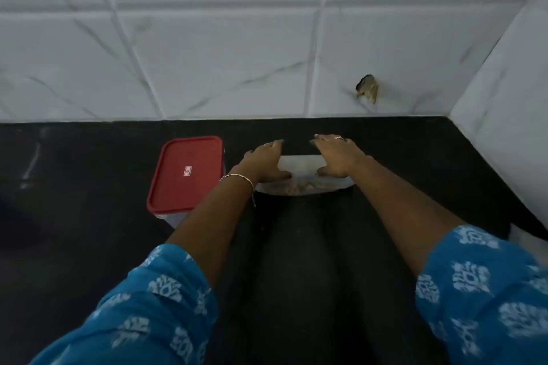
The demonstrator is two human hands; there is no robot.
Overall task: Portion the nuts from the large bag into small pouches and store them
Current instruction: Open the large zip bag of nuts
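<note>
Blk counter (89,175), wht tiled wall (207,53)

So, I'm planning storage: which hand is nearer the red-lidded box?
Left. The left hand rests just right of the box; the right hand is farther over, across the bag.

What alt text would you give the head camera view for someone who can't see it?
The left hand and right hand press flat on a clear plastic bag of nuts lying on a black counter. A red-lidded container stands just left of it, before a white tiled wall.
</note>
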